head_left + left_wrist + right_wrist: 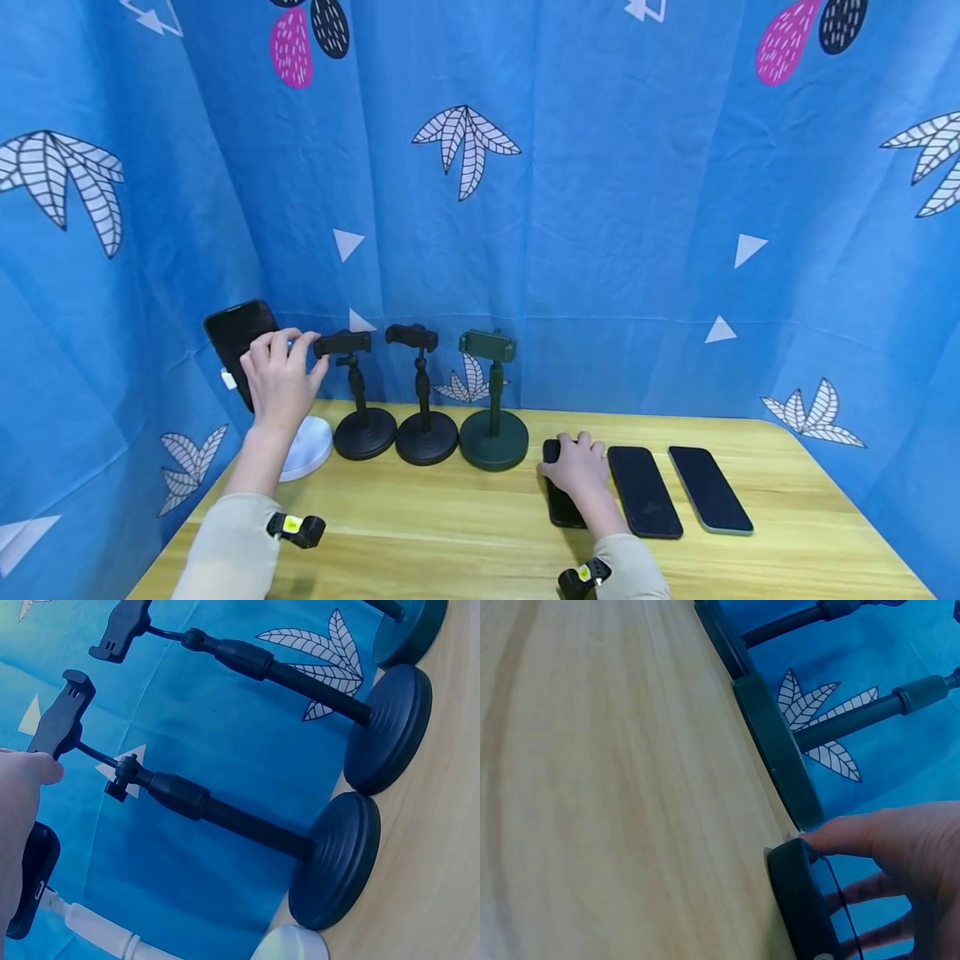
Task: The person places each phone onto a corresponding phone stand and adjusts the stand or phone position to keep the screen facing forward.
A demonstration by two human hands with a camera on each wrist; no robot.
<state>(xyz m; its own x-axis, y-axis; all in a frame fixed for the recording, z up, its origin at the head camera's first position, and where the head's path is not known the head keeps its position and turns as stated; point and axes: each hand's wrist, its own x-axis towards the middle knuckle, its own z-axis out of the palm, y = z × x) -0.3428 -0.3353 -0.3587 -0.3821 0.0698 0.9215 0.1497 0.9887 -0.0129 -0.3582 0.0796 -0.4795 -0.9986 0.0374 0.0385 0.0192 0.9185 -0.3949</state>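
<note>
My left hand (279, 379) pinches the near-left end of the clamp on a black phone stand (358, 392). In the left wrist view its thumb (49, 769) lies against that clamp, and the other fingers are hidden. Just left of this hand, a black phone (234, 329) sits tilted on a white phone stand (311, 446). My right hand (581, 467) grips a dark phone (564, 510) lying on the table, its thumb (840, 834) on one edge and its fingers across on the other side.
Another black phone stand (426, 437) and a green phone stand (493, 442) stand right of the first black one. Two more phones lie on the wooden table (420, 533): a dark phone (645, 492) and a silver-edged phone (710, 489). A patterned blue curtain (615, 250) hangs behind.
</note>
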